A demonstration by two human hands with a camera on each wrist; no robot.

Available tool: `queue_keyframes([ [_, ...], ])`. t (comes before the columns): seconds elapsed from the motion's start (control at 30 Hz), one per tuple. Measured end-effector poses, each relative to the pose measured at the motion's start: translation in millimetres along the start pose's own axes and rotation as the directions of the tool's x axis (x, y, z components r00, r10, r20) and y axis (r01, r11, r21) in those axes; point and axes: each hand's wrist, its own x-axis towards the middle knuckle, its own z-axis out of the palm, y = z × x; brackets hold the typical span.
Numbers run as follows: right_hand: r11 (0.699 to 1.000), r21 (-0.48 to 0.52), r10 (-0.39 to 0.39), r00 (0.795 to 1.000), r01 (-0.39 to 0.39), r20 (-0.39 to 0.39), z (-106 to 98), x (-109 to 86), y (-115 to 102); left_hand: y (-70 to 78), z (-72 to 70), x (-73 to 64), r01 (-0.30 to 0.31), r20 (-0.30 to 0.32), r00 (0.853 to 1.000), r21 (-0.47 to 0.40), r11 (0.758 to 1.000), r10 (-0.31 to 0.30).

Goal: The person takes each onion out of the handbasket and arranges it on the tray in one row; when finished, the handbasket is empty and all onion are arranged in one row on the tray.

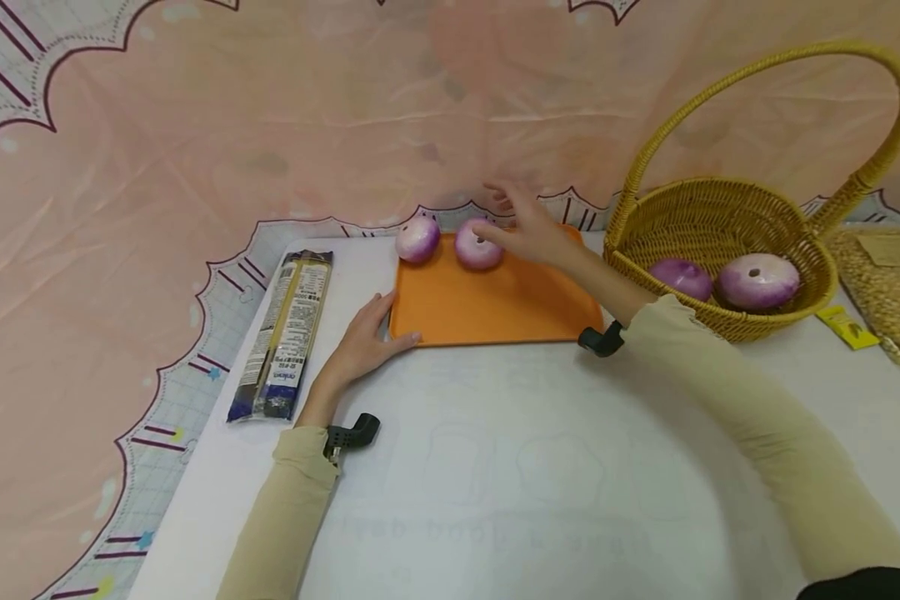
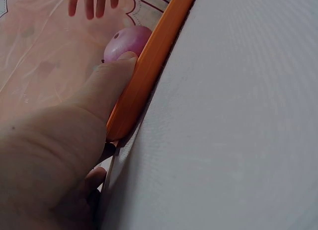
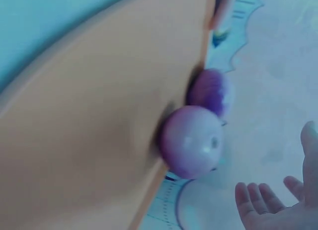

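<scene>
Onions (image 1: 417, 242) in purple and white, two of them, sit along the far edge of an orange tray (image 1: 495, 308), one at its far left corner and the second onion (image 1: 477, 254) just to the right of it. The right hand (image 1: 528, 229) is raised over that second onion; its grip is open, fingers spread and loosely bent, with nothing held, and both wrist views show the fingers apart from the fruit-like round shape below. At the near left corner of the tray, the left hand (image 1: 363, 342) has its thumb on the near rim and its fingers against the left side, so its grip holds that corner between them. Tray and all lie on a white counter (image 1: 457, 458). To the left is a long printed packet (image 1: 285, 333), slanting away. To the right stands a yellow wicker basket (image 1: 720, 221) with a tall arched handle, two more onions (image 1: 761, 281) inside it. Beyond the basket lie a small yellow packet (image 1: 846, 327) and a clear bag of yellowish grain (image 1: 877, 292). Behind hangs a pinkish patterned cloth (image 1: 345, 108).
</scene>
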Motion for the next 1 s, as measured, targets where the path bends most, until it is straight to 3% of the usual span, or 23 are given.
queue_keyframes([
  [0.23,0.999,0.036,0.014,1.000,-0.014,-0.008,-27,-34.1,-20,-1.4,3.8,-0.9,-0.007,0.006,1.000,-0.005,1.000,0.007],
  [0.5,0.999,0.025,0.021,1.000,-0.021,-0.017,-58,-66.3,-23,1.1,0.4,-0.5,0.003,0.002,1.000,0.010,1.000,-0.003],
  [0.63,0.998,-0.004,0.070,0.995,-0.070,0.073,-80,-75.4,-22,0.3,0.6,-0.3,0.001,0.008,1.000,0.006,1.000,-0.001],
  [0.77,0.993,-0.059,0.114,0.975,-0.105,0.191,-107,-83.7,-26,-0.1,1.5,-0.4,-0.002,0.007,1.000,0.004,1.000,0.002],
  [1.0,0.985,-0.104,0.158,0.955,-0.136,0.250,-128,-90.6,-22,0.3,0.0,-0.5,-0.007,0.004,1.000,0.008,1.000,0.007],
])
